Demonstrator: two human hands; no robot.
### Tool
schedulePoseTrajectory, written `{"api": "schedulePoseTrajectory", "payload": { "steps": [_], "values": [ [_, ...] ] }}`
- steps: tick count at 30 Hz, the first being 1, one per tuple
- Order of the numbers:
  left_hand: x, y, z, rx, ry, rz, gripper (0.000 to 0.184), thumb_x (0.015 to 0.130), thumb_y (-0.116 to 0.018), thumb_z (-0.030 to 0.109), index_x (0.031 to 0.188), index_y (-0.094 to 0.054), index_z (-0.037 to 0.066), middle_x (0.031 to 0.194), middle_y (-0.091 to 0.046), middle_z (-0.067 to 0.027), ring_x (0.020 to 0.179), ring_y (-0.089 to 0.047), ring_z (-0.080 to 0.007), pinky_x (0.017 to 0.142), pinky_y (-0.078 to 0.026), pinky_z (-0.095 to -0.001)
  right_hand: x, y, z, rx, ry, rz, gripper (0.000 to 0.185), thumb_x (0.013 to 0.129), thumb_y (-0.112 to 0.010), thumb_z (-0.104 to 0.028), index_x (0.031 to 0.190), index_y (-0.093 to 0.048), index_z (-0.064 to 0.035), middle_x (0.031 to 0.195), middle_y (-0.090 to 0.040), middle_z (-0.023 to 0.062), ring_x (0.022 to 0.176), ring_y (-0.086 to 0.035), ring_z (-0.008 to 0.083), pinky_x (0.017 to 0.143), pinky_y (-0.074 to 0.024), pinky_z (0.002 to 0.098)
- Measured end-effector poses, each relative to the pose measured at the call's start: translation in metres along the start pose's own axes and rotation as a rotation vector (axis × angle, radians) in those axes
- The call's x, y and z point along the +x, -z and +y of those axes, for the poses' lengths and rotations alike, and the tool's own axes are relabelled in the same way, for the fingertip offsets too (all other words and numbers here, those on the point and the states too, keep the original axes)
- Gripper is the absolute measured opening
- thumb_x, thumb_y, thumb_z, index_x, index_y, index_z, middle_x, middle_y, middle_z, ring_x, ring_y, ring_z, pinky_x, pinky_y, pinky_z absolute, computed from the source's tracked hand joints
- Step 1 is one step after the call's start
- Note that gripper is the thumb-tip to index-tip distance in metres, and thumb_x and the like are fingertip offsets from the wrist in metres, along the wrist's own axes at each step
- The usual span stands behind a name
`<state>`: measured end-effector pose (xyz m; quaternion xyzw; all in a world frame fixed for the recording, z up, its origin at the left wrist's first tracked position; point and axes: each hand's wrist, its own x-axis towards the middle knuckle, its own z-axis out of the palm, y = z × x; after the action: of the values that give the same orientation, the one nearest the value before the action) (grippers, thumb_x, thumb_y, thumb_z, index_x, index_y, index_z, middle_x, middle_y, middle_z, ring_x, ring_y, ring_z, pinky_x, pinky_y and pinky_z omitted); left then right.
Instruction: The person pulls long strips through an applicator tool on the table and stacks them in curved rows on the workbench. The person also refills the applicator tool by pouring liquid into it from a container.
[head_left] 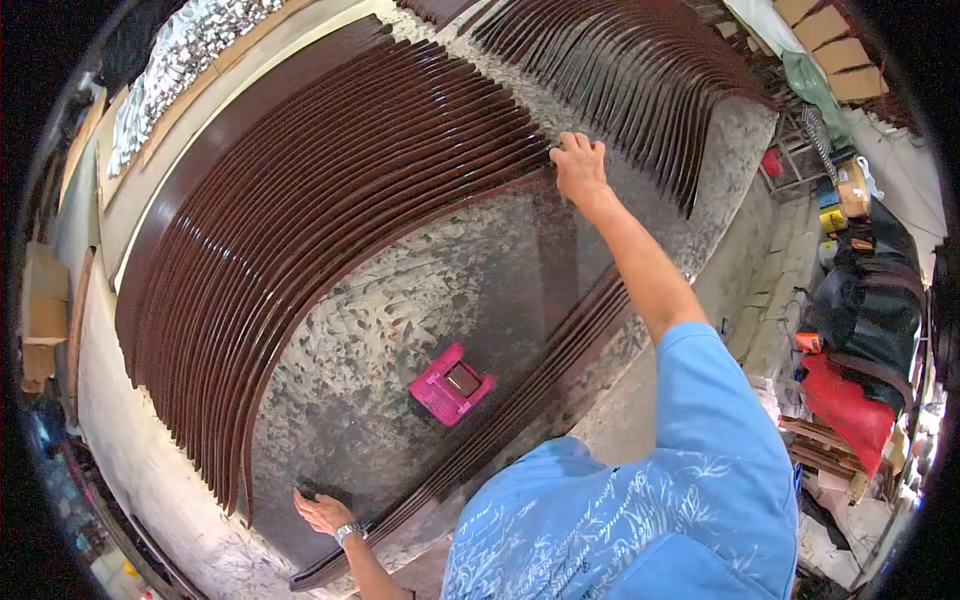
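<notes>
Many long, glossy dark brown strips lie overlapped in a curved fan across the mottled table. At the inner strip's far end, my right hand has its fingers curled round the strip's tip. My left hand, with a metal watch on the wrist, is held low near the strips' near ends, its fingers apart and nothing visible in it. Between my hands, a pink plastic holder with a dark rectangular piece in it rests on the table.
A second fan of dark strips lies at the back right. Several long strips run along the near table edge. Beyond the table's right side are a red bag, black bags, boxes and a metal rack.
</notes>
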<state>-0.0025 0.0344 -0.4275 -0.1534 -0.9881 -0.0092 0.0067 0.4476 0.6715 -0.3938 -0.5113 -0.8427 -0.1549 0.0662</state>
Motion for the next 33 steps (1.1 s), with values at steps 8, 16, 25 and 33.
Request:
{"api": "schedulePoseTrajectory", "payload": {
  "steps": [8, 16, 25, 33],
  "values": [
    [-0.001, 0.008, 0.012, 0.034, 0.065, -0.050, 0.049, 0.098, -0.052, 0.014, 0.145, -0.039, 0.018, 0.143, -0.047, -0.0078, 0.131, -0.048, -0.0300, 0.101, -0.040, -0.0517, 0.009, -0.007, 0.008, 0.046, -0.006, 0.081, 0.035, 0.068, -0.075, -0.011, 0.102, -0.068, -0.0163, 0.117, -0.056, 0.0042, 0.118, -0.050, 0.0254, 0.092, -0.0374, 0.0503],
    [0.003, -0.008, 0.007, 0.031, 0.061, 0.020, 0.048, 0.093, -0.053, 0.010, 0.140, -0.045, 0.014, 0.138, -0.053, -0.0128, 0.126, -0.052, -0.0323, 0.100, -0.043, -0.0494, -0.079, 0.019, -0.001, 0.201, -0.238, -0.105, 0.039, 0.080, -0.072, -0.022, 0.116, -0.061, -0.0143, 0.122, -0.058, 0.0071, 0.118, -0.053, 0.0289, 0.092, -0.0421, 0.0493],
    [0.002, 0.042, 0.019, -0.219, 0.008, 0.097, 0.052, 0.078, -0.065, 0.015, 0.129, -0.056, 0.010, 0.118, -0.065, -0.0151, 0.111, -0.060, -0.0354, 0.096, -0.047, -0.0475, -0.161, 0.024, -0.049, 0.177, -0.010, -0.228, 0.042, 0.095, -0.057, -0.021, 0.136, -0.054, -0.0094, 0.141, -0.052, 0.0170, 0.128, -0.049, 0.0349, 0.106, -0.0413, 0.0466],
    [0.079, 0.060, -0.096, -0.316, 0.320, 0.226, 0.072, 0.074, -0.075, 0.016, 0.138, -0.043, 0.017, 0.134, -0.047, -0.0129, 0.125, -0.047, -0.0340, 0.099, -0.039, -0.0556, -0.150, 0.036, -0.051, 0.176, -0.017, -0.405, 0.045, 0.093, -0.064, -0.028, 0.136, -0.057, -0.0141, 0.141, -0.054, 0.0095, 0.128, -0.051, 0.0323, 0.102, -0.0442, 0.0460]
  ]
}}
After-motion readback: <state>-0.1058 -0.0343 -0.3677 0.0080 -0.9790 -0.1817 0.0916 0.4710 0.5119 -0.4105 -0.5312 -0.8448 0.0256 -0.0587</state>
